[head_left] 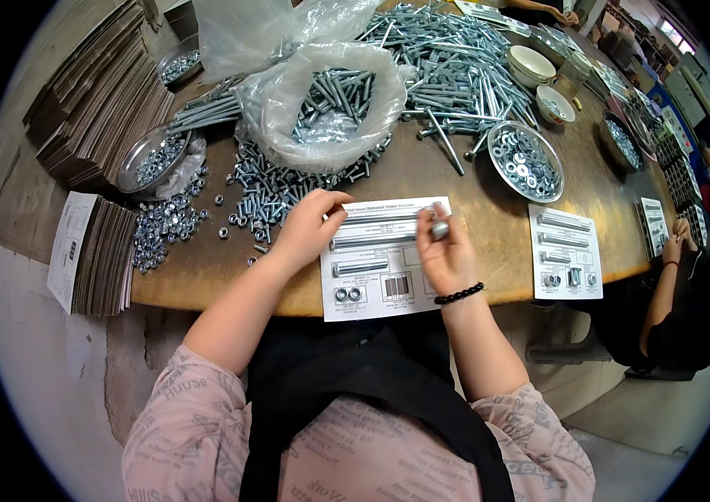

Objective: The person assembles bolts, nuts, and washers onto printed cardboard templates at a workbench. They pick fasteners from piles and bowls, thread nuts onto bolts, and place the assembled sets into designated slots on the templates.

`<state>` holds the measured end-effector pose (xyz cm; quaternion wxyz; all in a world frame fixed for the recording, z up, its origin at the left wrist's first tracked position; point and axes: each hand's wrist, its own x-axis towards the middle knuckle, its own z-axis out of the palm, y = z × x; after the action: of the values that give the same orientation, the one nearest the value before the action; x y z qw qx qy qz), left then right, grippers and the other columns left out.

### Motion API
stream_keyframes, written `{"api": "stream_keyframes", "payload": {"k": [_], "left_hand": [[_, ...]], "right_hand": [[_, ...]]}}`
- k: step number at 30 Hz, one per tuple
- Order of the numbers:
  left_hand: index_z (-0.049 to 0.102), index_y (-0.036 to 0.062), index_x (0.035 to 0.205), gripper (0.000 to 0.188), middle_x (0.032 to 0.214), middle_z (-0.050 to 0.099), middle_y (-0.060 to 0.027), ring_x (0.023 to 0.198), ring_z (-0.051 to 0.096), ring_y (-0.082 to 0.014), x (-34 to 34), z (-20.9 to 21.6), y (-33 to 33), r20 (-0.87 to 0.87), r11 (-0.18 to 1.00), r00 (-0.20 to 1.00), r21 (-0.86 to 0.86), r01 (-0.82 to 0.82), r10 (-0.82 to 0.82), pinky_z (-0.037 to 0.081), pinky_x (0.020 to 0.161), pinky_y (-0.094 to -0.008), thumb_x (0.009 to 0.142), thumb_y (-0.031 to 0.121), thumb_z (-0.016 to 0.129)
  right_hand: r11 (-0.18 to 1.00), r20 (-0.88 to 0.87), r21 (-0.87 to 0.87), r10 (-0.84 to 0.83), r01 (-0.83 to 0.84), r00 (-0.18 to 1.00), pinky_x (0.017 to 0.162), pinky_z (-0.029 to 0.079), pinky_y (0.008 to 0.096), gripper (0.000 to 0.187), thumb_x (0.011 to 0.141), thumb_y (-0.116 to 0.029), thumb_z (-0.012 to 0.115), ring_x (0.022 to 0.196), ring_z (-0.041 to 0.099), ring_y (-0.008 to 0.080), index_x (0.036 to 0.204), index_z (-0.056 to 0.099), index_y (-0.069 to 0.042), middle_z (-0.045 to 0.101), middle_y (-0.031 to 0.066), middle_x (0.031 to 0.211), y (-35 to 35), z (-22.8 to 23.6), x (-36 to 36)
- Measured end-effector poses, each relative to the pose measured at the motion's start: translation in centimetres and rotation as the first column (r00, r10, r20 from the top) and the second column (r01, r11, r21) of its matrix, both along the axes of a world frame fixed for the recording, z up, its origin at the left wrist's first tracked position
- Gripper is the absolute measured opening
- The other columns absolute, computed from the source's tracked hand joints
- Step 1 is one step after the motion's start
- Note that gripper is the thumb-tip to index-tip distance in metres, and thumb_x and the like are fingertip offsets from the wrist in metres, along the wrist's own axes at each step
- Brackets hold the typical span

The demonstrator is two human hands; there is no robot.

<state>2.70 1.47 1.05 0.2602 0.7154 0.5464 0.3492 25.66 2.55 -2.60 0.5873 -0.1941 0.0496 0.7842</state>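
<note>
A white printed card (pixel 361 312) lies at the table's front edge before me, with long bolts (pixel 376 243), a shorter bolt (pixel 360 269) and a pair of nuts (pixel 348 294) on its face. My left hand (pixel 309 230) is at the card's upper left edge, thumb and forefinger closed around that edge beside the end of the top bolt. Over the card's right side is my right hand (pixel 448 255), slightly blurred, its fingers curled around a small round silver metal piece (pixel 439 229). Whether that piece is a nut or a bolt head I cannot tell.
Loose bolts (pixel 267 188) and nuts (pixel 166 230) lie left of the card. Behind stand an open plastic bag of bolts (pixel 288 134) and a large bolt heap (pixel 455 67). A washer bowl (pixel 557 188) and a second filled card (pixel 566 291) are right, near another person's hand (pixel 674 247).
</note>
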Motion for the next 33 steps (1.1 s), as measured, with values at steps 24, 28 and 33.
{"api": "stream_keyframes", "payload": {"k": [24, 28, 33], "left_hand": [[0.05, 0.01, 0.12, 0.059, 0.079, 0.059, -0.0012, 0.073, 0.056, -0.0204, 2.0, 2.6, -8.4, -0.163, 0.79, 0.975, 0.572, 0.219, -0.152, 0.038, 0.064, -0.0338, 0.064, 0.008, 0.07], [0.057, 0.0107, 0.111, 0.05, 0.083, 0.059, -0.0008, 0.076, 0.055, -0.0205, 0.9, 4.1, -9.2, -0.089, 0.842, 0.946, 0.435, 0.318, -0.312, 0.038, 0.068, -0.0321, 0.064, 0.008, 0.071], [0.064, 0.0099, 0.097, 0.033, 0.085, 0.058, -0.0022, 0.075, 0.053, -0.0203, 0.6, 4.4, -9.7, -0.024, 0.846, 0.936, 0.419, 0.33, -0.352, 0.038, 0.069, -0.0314, 0.065, 0.011, 0.072]], "right_hand": [[0.799, 0.6, 0.351, 0.208, -0.488, 0.772, 0.089, 0.044, 0.029, 0.035, 0.089, -0.008, 0.052, 0.098, 0.055, 0.0153, 0.123, 0.046, -0.001, 0.056, 0.0074, 0.11, -10.0, 4.4, -4.3], [0.598, 0.89, 0.274, 0.139, -0.753, 0.434, 0.076, 0.045, 0.0212, 0.035, 0.082, -0.003, 0.058, 0.084, 0.055, 0.0062, 0.117, 0.051, 0.001, 0.059, 0.0037, 0.101, -9.6, 6.3, -2.4], [0.566, 0.89, 0.287, 0.142, -0.773, 0.434, 0.074, 0.045, 0.02, 0.036, 0.08, -0.001, 0.061, 0.085, 0.055, 0.0057, 0.115, 0.051, 0.002, 0.058, 0.0032, 0.1, -10.0, 8.0, -2.4]]}}
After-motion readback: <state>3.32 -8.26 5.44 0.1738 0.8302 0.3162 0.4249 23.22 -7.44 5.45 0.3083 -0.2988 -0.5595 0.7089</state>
